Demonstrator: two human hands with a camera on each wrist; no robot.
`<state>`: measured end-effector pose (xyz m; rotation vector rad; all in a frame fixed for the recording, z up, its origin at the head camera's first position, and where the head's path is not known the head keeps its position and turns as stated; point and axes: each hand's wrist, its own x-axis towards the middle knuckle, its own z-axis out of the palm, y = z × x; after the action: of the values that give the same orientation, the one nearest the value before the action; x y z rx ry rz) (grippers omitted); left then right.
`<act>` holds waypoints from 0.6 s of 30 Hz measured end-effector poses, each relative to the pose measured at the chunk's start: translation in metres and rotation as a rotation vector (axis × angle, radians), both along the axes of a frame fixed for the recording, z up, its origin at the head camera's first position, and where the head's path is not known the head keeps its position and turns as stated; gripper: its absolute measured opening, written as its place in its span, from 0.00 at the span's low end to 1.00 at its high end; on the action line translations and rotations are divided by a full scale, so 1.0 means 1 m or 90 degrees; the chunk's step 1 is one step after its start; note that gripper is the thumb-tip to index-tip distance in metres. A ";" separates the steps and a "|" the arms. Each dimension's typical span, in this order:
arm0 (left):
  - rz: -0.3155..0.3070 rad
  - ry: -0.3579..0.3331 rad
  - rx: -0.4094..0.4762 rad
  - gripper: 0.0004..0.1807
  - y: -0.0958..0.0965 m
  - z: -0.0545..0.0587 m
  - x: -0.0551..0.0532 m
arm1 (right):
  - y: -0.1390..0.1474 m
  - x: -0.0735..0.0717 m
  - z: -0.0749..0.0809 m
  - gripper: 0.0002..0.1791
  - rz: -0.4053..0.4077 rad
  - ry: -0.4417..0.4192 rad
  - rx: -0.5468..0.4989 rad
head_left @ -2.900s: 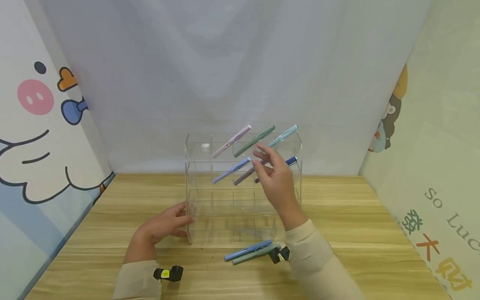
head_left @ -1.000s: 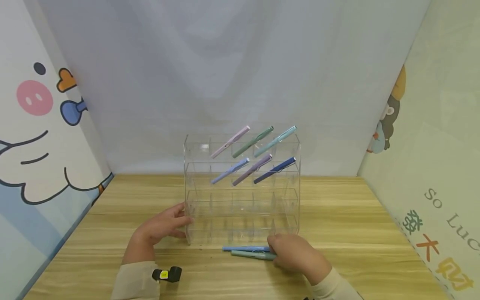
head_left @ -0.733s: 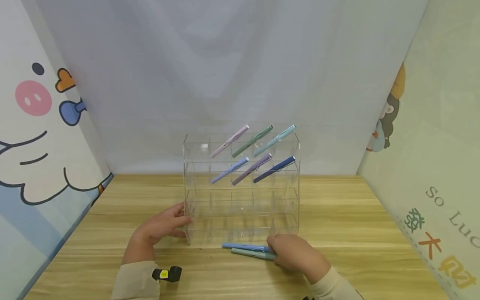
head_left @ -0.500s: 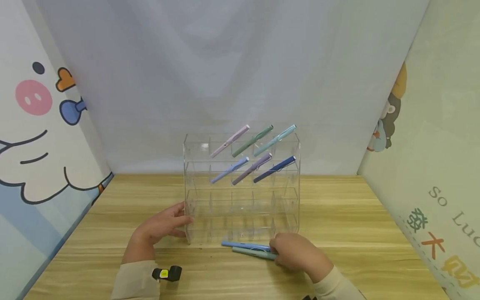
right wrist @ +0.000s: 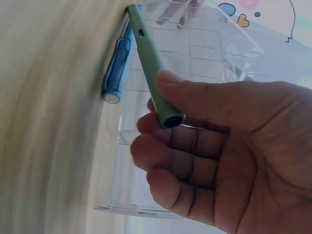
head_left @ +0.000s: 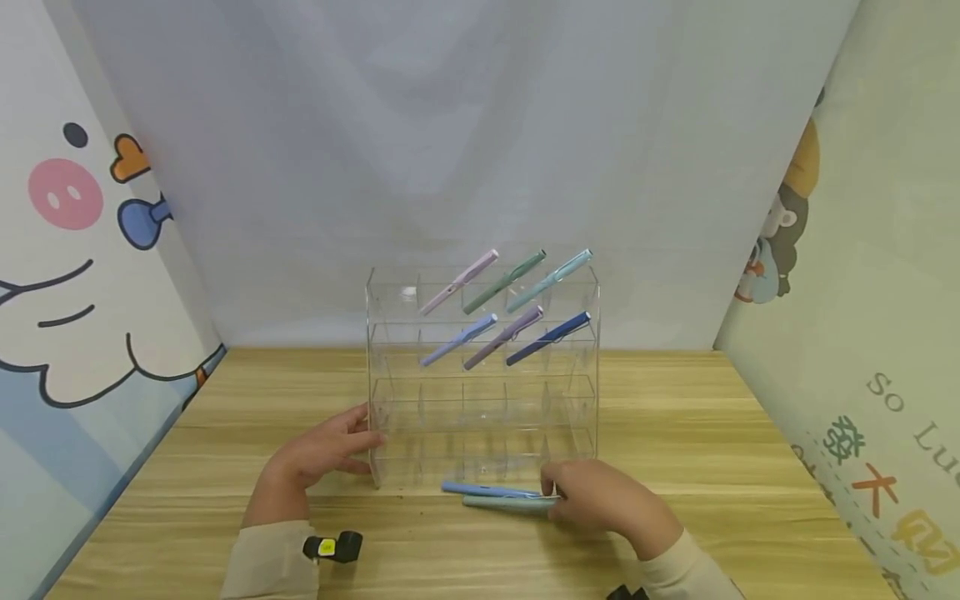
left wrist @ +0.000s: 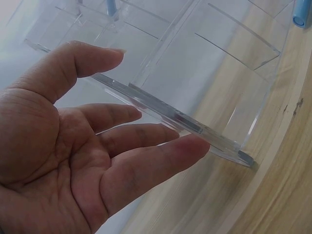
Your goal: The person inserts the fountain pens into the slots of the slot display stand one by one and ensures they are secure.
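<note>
My left hand (head_left: 330,450) rests against the left side of a clear acrylic pen rack (head_left: 372,350). In the left wrist view its loosely extended fingers touch the outer face of the side panel (left wrist: 161,107), and the thumb lies across from them near the front edge. My right hand (head_left: 611,504) pinches one end of a grey-green pen (head_left: 504,503) between thumb and fingers, in front of the rack. That end is clear in the right wrist view, below the thumb. Beside it, a blue pen (head_left: 480,489) lies on the table, its right end partly hidden.
Several pens sit slanted in the rack's two upper tiers, among them a pink pen (head_left: 461,282), a light teal pen (head_left: 551,281) and a dark blue pen (head_left: 549,339). Below them are two lower tiers (head_left: 483,417). A curtain (head_left: 480,167) hangs behind the wooden table (head_left: 675,433).
My right hand has come down from the rack's upper right to the loose pens and taken hold of the grey-green one, turning it slightly. My left hand has stayed put.
</note>
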<state>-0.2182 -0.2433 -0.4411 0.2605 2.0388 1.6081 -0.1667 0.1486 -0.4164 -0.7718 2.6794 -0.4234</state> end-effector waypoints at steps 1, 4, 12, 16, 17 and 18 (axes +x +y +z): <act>-0.001 0.000 0.000 0.41 0.000 0.000 0.000 | 0.001 0.000 0.001 0.07 0.003 0.001 -0.004; -0.001 0.001 -0.002 0.42 0.000 0.001 0.000 | 0.002 0.000 0.005 0.07 0.016 0.010 -0.015; -0.003 0.003 -0.006 0.44 0.000 0.002 0.000 | 0.007 0.001 0.016 0.11 0.011 0.007 -0.074; -0.003 0.006 -0.007 0.44 0.000 0.002 0.000 | 0.010 0.003 0.023 0.09 0.014 0.008 -0.106; -0.003 0.006 -0.007 0.44 0.000 0.002 0.000 | 0.010 0.003 0.025 0.09 0.014 0.012 -0.114; -0.002 0.006 -0.007 0.44 -0.001 0.002 0.000 | 0.010 0.003 0.026 0.09 0.014 0.017 -0.121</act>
<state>-0.2179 -0.2438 -0.4391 0.2688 2.0526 1.5965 -0.1634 0.1588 -0.3900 -0.8651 2.6805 -0.6740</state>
